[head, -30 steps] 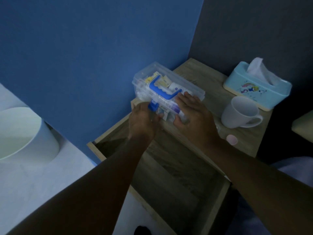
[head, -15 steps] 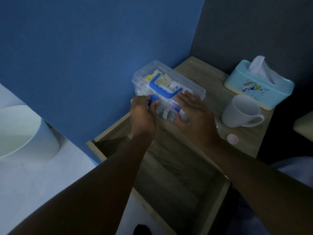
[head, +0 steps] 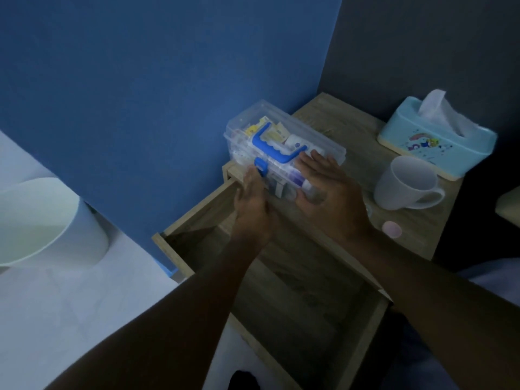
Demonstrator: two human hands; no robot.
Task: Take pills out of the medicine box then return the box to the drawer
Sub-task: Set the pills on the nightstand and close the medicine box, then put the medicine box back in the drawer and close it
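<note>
A clear plastic medicine box (head: 319,139) with a blue handle (head: 274,147) and a blue front latch (head: 260,166) stands on the left end of the wooden nightstand top (head: 349,119). Its lid is down, and packets show through it. My left hand (head: 253,205) presses against the box's front just below the latch. My right hand (head: 333,192) clasps the box's right front corner, fingers on the lid and thumb on the front wall. The open drawer (head: 363,343) lies under both arms, and no object shows inside it.
A white mug (head: 408,184) and a light-blue tissue box (head: 433,142) stand on the right half of the nightstand. A small pink round thing (head: 391,229) lies near its front edge. A white bin (head: 36,220) stands on the floor at left. A blue wall runs behind the box.
My left hand rose over the latch, then slid down and left, so the blue latch shows now. My right hand has stayed on the box, which has not moved.
</note>
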